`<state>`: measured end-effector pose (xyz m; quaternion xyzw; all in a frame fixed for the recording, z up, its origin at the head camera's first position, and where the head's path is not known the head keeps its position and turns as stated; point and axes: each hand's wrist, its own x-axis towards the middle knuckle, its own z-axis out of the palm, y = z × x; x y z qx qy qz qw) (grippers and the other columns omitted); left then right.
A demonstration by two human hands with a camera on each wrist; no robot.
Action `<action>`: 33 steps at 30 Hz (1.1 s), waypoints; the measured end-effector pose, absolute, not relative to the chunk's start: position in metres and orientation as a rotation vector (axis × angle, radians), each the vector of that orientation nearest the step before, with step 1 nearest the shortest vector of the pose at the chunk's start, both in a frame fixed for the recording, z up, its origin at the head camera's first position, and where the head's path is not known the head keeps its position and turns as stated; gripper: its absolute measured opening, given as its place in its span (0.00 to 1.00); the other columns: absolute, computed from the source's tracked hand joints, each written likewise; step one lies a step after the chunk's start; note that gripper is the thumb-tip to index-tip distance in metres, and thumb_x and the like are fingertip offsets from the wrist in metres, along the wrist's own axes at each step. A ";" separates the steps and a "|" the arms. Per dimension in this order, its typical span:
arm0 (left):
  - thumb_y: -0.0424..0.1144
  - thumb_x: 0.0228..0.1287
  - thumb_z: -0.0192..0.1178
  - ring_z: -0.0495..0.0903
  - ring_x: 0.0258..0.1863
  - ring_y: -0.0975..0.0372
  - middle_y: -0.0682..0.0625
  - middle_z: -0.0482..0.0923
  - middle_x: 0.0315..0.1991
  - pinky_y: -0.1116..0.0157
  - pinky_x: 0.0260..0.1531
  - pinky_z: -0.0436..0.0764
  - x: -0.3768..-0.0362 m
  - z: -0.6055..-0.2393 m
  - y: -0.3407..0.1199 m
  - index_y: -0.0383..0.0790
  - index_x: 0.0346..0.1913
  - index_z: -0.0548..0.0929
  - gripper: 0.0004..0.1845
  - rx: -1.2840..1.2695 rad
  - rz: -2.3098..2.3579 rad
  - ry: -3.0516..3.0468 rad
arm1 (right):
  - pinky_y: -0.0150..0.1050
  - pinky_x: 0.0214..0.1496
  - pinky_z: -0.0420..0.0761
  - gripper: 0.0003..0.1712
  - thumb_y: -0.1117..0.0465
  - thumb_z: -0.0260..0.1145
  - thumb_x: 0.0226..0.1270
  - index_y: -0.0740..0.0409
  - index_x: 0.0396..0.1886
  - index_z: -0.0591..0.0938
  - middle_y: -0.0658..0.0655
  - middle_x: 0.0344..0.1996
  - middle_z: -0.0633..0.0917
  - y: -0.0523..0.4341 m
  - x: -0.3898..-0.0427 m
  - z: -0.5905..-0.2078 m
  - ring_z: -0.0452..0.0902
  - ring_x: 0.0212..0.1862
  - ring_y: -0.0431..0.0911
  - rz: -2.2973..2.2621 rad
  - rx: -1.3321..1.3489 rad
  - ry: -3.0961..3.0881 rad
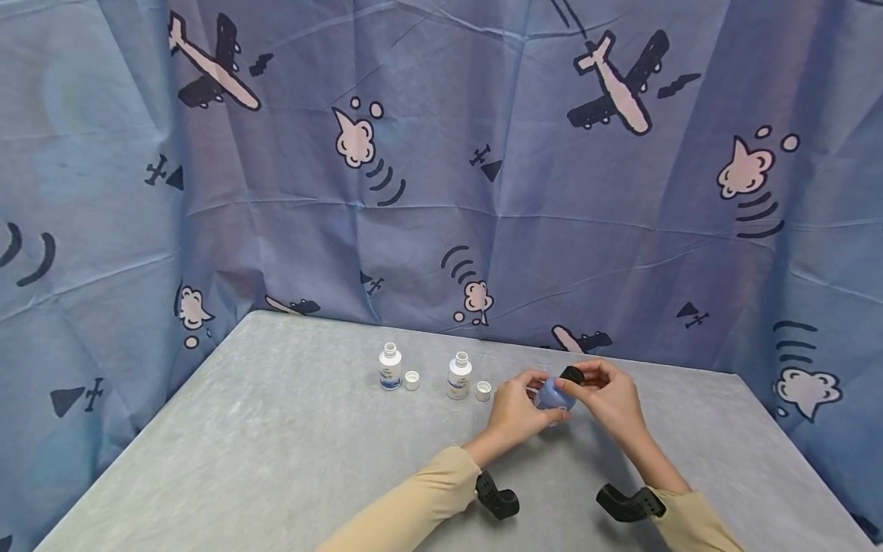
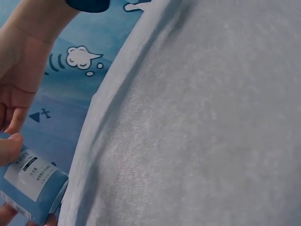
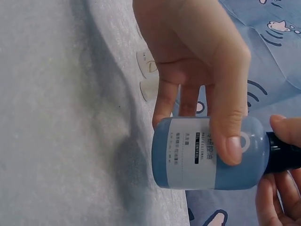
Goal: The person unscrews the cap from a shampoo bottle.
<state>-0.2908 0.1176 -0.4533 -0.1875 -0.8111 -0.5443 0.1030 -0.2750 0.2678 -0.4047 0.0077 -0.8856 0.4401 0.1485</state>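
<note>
Right wrist view: the left hand (image 3: 197, 61) grips the small, smooth, likely light blue bottle (image 3: 207, 153) round its middle, while the right hand (image 1: 610, 399) pinches its black cap (image 3: 283, 152).

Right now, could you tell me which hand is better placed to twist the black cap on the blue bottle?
Right. The right hand already pinches the black cap, while the left hand wraps the blue bottle body, steadying it.
</note>
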 end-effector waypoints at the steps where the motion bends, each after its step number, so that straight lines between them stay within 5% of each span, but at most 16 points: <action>1: 0.44 0.41 0.78 0.80 0.33 0.72 0.49 0.86 0.39 0.79 0.35 0.75 -0.291 -0.454 0.117 0.40 0.51 0.82 0.29 -0.558 -1.598 -2.398 | 0.23 0.35 0.77 0.25 0.54 0.74 0.55 0.65 0.47 0.79 0.62 0.38 0.82 0.268 -0.275 -0.404 0.75 0.31 0.29 1.262 0.039 -2.554; 15: 0.43 0.47 0.74 0.78 0.32 0.72 0.49 0.86 0.42 0.79 0.34 0.73 -0.288 -0.455 0.115 0.40 0.54 0.81 0.28 -0.604 -1.557 -2.466 | 0.19 0.43 0.76 0.24 0.64 0.69 0.61 0.67 0.57 0.77 0.69 0.49 0.82 0.277 -0.272 -0.402 0.74 0.41 0.23 1.298 0.349 -2.607; 26: 0.45 0.43 0.76 0.75 0.30 0.73 0.51 0.86 0.39 0.79 0.31 0.71 -0.285 -0.451 0.114 0.42 0.51 0.81 0.28 -0.527 -1.505 -2.506 | 0.17 0.49 0.71 0.27 0.62 0.66 0.64 0.64 0.62 0.74 0.67 0.58 0.79 0.278 -0.270 -0.403 0.67 0.48 0.17 1.321 0.442 -2.626; 33: 0.45 0.40 0.77 0.76 0.30 0.73 0.53 0.86 0.37 0.80 0.29 0.69 -0.286 -0.450 0.115 0.43 0.49 0.82 0.28 -0.487 -1.447 -2.492 | 0.30 0.43 0.76 0.32 0.52 0.70 0.60 0.58 0.62 0.73 0.65 0.56 0.79 0.268 -0.270 -0.401 0.77 0.50 0.47 1.197 0.191 -2.678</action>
